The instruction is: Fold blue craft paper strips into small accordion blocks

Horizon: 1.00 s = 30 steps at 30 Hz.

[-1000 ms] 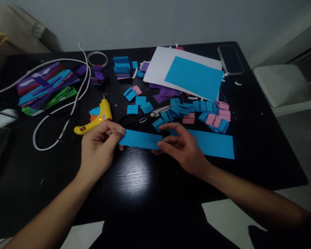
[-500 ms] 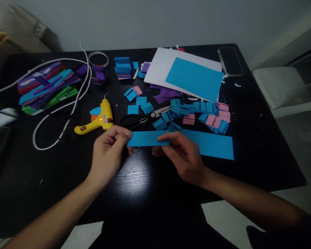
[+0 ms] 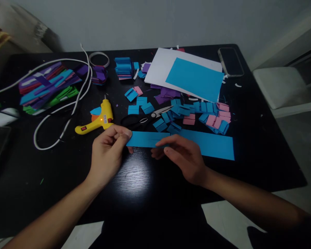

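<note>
My left hand (image 3: 107, 152) pinches the left end of a folded blue paper strip (image 3: 142, 139) between thumb and fingers, holding it level above the table. A faint crease line runs along the strip. At its right end is my right hand (image 3: 185, 157), with the index finger across the strip's front and other fingertips showing below its lower edge. The right thumb sits just under that edge, slightly off the paper. Behind the right hand, a wider blue paper piece (image 3: 217, 145) lies on the table. Black-handled scissors (image 3: 143, 119) rest just beyond the held strip.
A yellow glue gun (image 3: 105, 116) with a lit orange light lies left, near a white cable (image 3: 36, 133). Small folded blue and pink papers (image 3: 180, 109) are scattered behind the hands. White and blue sheets (image 3: 197, 77), bundled coloured strips (image 3: 49, 86) and a phone (image 3: 230, 62) lie farther back.
My right thumb has come off the front of the strip and dropped just below its edge. The right fingers have shifted slightly left; my left hand keeps its pinch.
</note>
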Tool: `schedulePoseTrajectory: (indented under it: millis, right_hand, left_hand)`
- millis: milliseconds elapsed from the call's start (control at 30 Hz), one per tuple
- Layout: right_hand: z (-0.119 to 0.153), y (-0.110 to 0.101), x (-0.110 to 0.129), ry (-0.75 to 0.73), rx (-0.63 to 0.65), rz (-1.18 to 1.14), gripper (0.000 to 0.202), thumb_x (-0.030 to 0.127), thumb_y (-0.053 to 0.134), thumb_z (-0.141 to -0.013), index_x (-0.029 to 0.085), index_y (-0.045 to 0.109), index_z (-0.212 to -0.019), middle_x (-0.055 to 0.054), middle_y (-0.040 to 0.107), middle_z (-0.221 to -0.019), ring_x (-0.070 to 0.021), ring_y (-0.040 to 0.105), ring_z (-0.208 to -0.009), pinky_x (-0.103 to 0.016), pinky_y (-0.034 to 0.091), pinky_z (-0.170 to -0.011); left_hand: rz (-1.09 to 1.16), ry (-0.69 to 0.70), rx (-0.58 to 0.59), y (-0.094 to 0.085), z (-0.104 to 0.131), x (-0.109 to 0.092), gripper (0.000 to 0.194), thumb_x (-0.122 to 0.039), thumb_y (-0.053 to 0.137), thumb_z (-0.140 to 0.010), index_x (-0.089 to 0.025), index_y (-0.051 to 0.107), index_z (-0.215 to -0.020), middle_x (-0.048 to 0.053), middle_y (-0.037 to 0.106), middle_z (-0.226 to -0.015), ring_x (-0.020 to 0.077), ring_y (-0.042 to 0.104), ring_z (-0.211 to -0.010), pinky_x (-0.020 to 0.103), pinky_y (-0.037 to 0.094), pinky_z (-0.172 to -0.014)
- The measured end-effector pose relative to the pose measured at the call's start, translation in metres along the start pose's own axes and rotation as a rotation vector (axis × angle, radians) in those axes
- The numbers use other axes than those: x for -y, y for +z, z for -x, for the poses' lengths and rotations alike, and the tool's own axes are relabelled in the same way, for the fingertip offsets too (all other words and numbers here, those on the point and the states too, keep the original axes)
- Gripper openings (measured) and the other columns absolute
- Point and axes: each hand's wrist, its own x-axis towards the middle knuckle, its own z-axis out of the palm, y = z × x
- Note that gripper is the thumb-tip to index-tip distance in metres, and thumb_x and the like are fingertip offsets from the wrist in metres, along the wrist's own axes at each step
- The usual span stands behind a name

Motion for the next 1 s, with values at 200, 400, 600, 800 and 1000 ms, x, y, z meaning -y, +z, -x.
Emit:
schedulePoseTrajectory:
  millis: [200, 400, 600, 800, 1000]
  right_hand:
    - [-0.005, -0.001, 0.004, 0.114, -0.006, -0.162, 0.023, 0.027, 0.061, -0.104, 0.025, 0.060, -0.126, 0.000, 0.079, -0.085, -0.0183, 0.080, -0.076, -0.034, 0.069, -0.073]
    - [-0.004, 0.000, 0.003, 0.227, 0.009, -0.223, 0.028, 0.030, 0.063, -0.103, 0.025, 0.051, -0.128, -0.001, 0.080, -0.086, -0.0190, 0.080, -0.073, -0.033, 0.067, -0.068]
    - [-0.007, 0.000, 0.005, 0.275, 0.004, -0.221, 0.033, 0.035, 0.064, -0.103, 0.026, 0.046, -0.129, -0.002, 0.080, -0.088, -0.0200, 0.081, -0.073, -0.034, 0.067, -0.067]
    - [-0.011, -0.003, 0.005, 0.361, -0.010, -0.264, 0.034, 0.037, 0.070, -0.098, 0.021, 0.055, -0.124, -0.005, 0.081, -0.088, -0.0227, 0.081, -0.082, -0.039, 0.068, -0.076]
    - [-0.016, -0.006, 0.003, 0.403, -0.024, -0.187, 0.027, 0.043, 0.072, -0.096, 0.018, 0.064, -0.090, -0.005, 0.081, -0.084, -0.0204, 0.081, -0.078, -0.034, 0.068, -0.073]
  left_hand:
    - [-0.028, 0.029, -0.006, 0.000, 0.000, -0.002, 0.013, -0.022, 0.067, -0.095, -0.020, 0.070, -0.082, -0.004, 0.063, -0.057, 0.0114, 0.057, -0.053, 0.023, 0.045, -0.056]
    - [-0.102, 0.073, -0.061, -0.002, -0.002, -0.007, 0.013, -0.019, 0.067, -0.092, -0.020, 0.070, -0.079, -0.004, 0.062, -0.053, 0.0110, 0.056, -0.050, 0.022, 0.045, -0.053]
    - [-0.135, 0.119, -0.078, -0.004, -0.003, -0.009, 0.012, -0.020, 0.068, -0.092, -0.020, 0.070, -0.080, -0.004, 0.062, -0.054, 0.0101, 0.055, -0.049, 0.022, 0.043, -0.051]
    - [-0.137, 0.185, -0.056, -0.004, 0.000, -0.004, 0.009, -0.020, 0.069, -0.092, -0.020, 0.070, -0.083, -0.005, 0.063, -0.059, 0.0105, 0.058, -0.053, 0.023, 0.046, -0.054]
    - [-0.192, 0.224, -0.039, -0.003, 0.003, -0.003, 0.008, -0.022, 0.069, -0.093, -0.021, 0.070, -0.085, -0.005, 0.064, -0.062, 0.0112, 0.058, -0.056, 0.024, 0.046, -0.056]
